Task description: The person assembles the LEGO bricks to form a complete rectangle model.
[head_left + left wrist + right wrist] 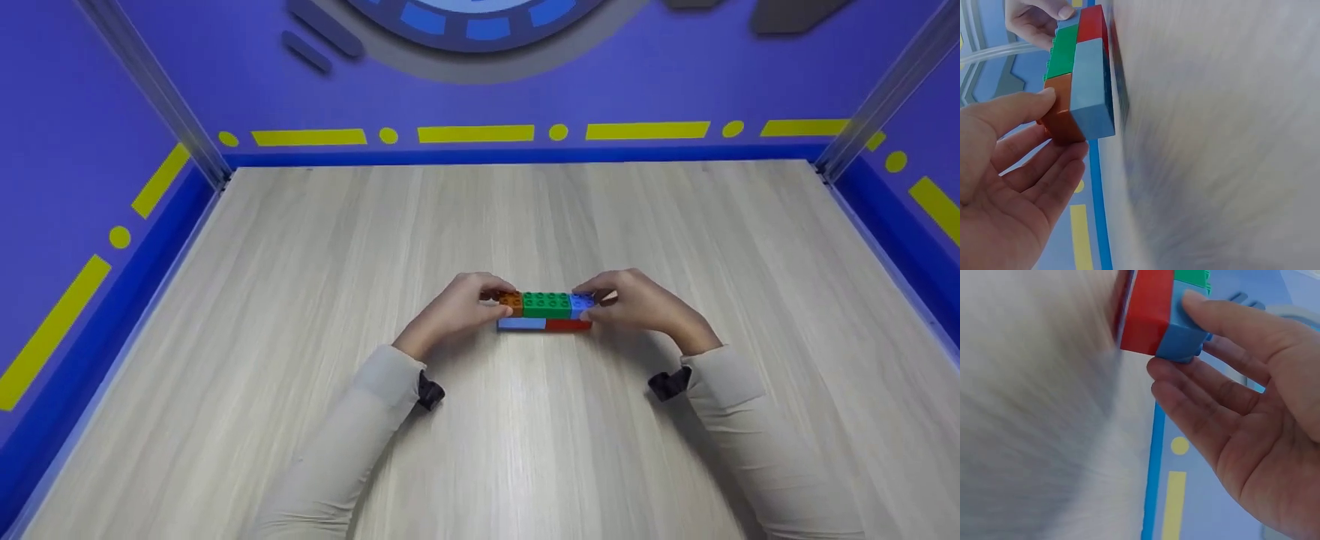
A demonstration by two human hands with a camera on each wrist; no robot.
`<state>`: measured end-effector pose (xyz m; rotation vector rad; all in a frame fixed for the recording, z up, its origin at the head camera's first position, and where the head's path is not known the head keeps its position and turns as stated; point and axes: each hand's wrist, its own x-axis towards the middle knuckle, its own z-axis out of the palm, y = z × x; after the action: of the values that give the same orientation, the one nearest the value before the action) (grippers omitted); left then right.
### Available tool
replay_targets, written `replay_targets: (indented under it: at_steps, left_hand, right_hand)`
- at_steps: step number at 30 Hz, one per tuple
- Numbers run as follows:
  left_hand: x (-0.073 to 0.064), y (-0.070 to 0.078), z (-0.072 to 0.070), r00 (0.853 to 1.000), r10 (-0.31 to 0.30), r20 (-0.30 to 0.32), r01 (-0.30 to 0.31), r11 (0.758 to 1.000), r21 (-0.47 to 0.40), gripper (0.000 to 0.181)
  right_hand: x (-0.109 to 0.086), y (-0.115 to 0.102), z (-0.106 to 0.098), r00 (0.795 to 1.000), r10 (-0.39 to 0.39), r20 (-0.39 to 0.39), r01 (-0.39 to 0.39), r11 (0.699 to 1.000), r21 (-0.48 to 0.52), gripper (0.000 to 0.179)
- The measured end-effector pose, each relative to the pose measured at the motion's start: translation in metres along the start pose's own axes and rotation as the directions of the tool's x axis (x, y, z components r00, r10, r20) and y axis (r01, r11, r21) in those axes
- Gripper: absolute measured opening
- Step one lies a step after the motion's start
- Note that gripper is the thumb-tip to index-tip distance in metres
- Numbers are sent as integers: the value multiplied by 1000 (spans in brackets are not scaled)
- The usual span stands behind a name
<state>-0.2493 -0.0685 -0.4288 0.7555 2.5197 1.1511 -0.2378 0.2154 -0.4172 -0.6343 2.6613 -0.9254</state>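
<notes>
Two layers of toy building bricks stand joined in front of me, studs up. An orange-brown brick (512, 301), a longer green brick (547, 304) and a blue brick (581, 303) form the upper layer. Below them lie a light blue brick (1088, 79) and a red brick (1147, 312), end to end. My left hand (466, 304) pinches the orange-brown brick between thumb and fingers at the left end. At the right end, my right hand (637, 301) pinches the blue brick the same way. Whether the stack touches the table cannot be made out.
The pale wood-grain table (480, 225) spreads around the stack. Purple-blue panels with yellow dashes (476, 134) rise at its back and sides. A small black camera (430, 393) sits at the left wrist and another black camera (669, 384) at the right.
</notes>
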Motion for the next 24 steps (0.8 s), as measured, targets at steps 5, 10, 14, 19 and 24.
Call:
replay_targets:
  at_steps: [5, 10, 14, 19, 24]
  left_hand:
    - [4, -2, 2, 998, -39, -42, 38, 999, -24, 32]
    - [6, -5, 3, 992, -82, -98, 78, 996, -41, 33]
    - [11, -6, 3, 984, -100, -146, 93, 994, -53, 32]
    - [17, -7, 4, 971, -128, -203, 116, 991, -73, 29]
    - [20, -9, 5, 961, -154, -229, 133, 986, -104, 25]
  right_hand:
    - [6, 5, -1, 999, 44, -20, -43, 999, 28, 35]
    - [13, 8, 0, 997, 66, -40, -63, 995, 76, 35]
    - [18, 13, 2, 994, 91, -55, -85, 990, 110, 37]
    - [22, 15, 4, 987, 123, -103, -110, 986, 124, 39]
    - [23, 17, 7, 980, 137, -148, -118, 984, 131, 39]
